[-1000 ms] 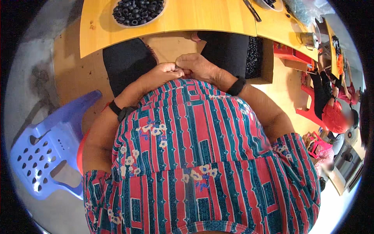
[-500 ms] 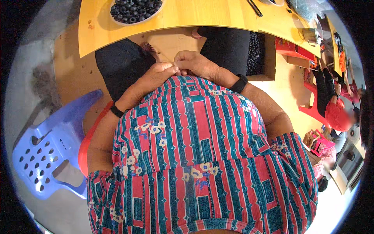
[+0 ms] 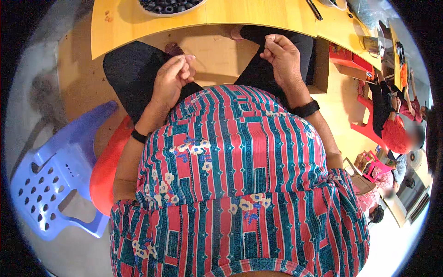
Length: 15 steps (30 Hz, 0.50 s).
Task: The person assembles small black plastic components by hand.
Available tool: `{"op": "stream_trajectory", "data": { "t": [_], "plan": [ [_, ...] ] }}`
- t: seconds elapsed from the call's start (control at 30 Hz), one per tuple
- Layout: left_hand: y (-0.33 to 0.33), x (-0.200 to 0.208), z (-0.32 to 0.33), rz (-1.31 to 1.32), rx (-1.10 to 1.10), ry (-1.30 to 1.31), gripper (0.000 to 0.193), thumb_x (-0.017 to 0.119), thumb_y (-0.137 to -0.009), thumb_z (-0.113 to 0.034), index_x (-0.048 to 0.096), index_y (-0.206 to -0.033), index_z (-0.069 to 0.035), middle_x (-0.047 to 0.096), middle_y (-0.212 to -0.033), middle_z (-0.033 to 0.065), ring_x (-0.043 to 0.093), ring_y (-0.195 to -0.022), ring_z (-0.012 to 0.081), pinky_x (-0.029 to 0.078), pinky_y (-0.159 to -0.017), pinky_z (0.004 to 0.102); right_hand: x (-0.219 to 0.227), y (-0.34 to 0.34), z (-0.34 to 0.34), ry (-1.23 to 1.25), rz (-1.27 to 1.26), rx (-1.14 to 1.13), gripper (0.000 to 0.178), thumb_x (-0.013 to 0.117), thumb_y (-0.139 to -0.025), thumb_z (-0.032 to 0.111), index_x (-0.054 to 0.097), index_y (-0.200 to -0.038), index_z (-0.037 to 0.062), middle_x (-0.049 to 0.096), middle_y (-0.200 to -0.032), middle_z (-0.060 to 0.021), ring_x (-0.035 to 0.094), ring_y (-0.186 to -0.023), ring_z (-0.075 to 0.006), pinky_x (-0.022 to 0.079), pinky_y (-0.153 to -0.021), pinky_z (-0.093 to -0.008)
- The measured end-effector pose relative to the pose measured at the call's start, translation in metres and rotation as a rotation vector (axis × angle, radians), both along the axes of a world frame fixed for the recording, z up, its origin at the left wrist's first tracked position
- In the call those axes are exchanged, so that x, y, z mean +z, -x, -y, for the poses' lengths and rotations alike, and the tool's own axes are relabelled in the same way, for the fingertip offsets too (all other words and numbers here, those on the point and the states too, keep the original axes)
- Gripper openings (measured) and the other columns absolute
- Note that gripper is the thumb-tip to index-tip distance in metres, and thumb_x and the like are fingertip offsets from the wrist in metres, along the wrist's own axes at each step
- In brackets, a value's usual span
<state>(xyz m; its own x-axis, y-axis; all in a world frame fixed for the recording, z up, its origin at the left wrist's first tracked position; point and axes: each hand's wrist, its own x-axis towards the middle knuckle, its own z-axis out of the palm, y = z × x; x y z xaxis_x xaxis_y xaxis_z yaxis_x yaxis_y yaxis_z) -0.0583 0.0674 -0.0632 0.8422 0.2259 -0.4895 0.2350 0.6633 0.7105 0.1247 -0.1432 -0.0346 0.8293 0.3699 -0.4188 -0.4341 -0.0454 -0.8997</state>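
Observation:
My left hand is raised over my left thigh, its fingers curled and thumb against the forefinger. Whatever it pinches, if anything, is too small to make out. Over my right thigh, my right hand is closed in a similar pinch, and I cannot see anything clearly between its fingertips. The two hands are well apart, just below the near edge of the yellow table. On that table, ahead of my left hand, stands a white bowl filled with small black ring-shaped pieces.
A black pen-like tool and a clear cup lie toward the table's right. Below are a cardboard box and a red box. A blue plastic chair stands at my left. Other people sit far right.
My hands were together at my waist. They have separated and moved forward, the left one to the left and the right one to the right. The view has shifted slightly.

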Motion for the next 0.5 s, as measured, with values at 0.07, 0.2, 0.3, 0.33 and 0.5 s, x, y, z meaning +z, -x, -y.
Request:
{"op": "stream_trajectory", "data": {
  "t": [0.07, 0.2, 0.3, 0.33, 0.5],
  "plan": [
    [0.005, 0.000, -0.008, 0.033, 0.022, -0.011, 0.029, 0.041, -0.095, -0.018, 0.052, -0.114, 0.001, 0.041, -0.074, -0.0044, 0.040, -0.065, 0.0056, 0.042, -0.065, 0.0219, 0.002, -0.004, -0.002, -0.009, 0.009, 0.026, 0.008, 0.056, -0.087, 0.009, 0.057, -0.093, 0.0024, 0.052, -0.072, 0.0004, 0.050, -0.060, -0.0087, 0.049, -0.064, -0.0255],
    [0.017, 0.012, -0.016, 0.039, 0.103, -0.057, 0.033, 0.044, -0.094, -0.018, 0.051, -0.119, 0.002, 0.041, -0.074, -0.0050, 0.040, -0.065, 0.0046, 0.040, -0.064, 0.0210, 0.000, -0.020, -0.010, -0.025, 0.078, 0.179, 0.010, 0.055, -0.088, 0.010, 0.058, -0.093, 0.0019, 0.052, -0.074, 0.0003, 0.049, -0.061, -0.0077, 0.048, -0.066, -0.0246],
    [0.029, 0.021, -0.020, 0.028, 0.133, -0.196, 0.034, 0.047, -0.094, -0.021, 0.053, -0.118, 0.002, 0.040, -0.072, -0.0059, 0.040, -0.064, 0.0036, 0.040, -0.063, 0.0199, -0.009, -0.030, -0.014, -0.055, 0.145, 0.259, 0.014, 0.060, -0.086, 0.013, 0.061, -0.089, -0.0006, 0.055, -0.070, -0.0014, 0.052, -0.060, -0.0090, 0.050, -0.062, -0.0259],
    [0.025, 0.027, -0.027, 0.019, 0.159, -0.300, 0.034, 0.047, -0.094, -0.022, 0.054, -0.117, 0.002, 0.039, -0.072, -0.0061, 0.040, -0.065, 0.0033, 0.040, -0.063, 0.0194, -0.004, -0.042, -0.023, -0.069, 0.161, 0.267, 0.014, 0.060, -0.086, 0.013, 0.061, -0.089, -0.0006, 0.055, -0.070, -0.0014, 0.052, -0.060, -0.0090, 0.050, -0.062, -0.0259],
    [0.006, 0.032, -0.062, -0.061, 0.272, -0.400, 0.032, 0.049, -0.094, -0.025, 0.058, -0.113, -0.001, 0.040, -0.070, -0.0072, 0.039, -0.062, 0.0016, 0.039, -0.060, 0.0179, 0.003, -0.094, -0.040, -0.064, 0.219, 0.243, 0.015, 0.059, -0.086, 0.012, 0.060, -0.095, 0.0004, 0.054, -0.070, 0.0000, 0.051, -0.060, -0.0082, 0.049, -0.063, -0.0239]
  ]
}}
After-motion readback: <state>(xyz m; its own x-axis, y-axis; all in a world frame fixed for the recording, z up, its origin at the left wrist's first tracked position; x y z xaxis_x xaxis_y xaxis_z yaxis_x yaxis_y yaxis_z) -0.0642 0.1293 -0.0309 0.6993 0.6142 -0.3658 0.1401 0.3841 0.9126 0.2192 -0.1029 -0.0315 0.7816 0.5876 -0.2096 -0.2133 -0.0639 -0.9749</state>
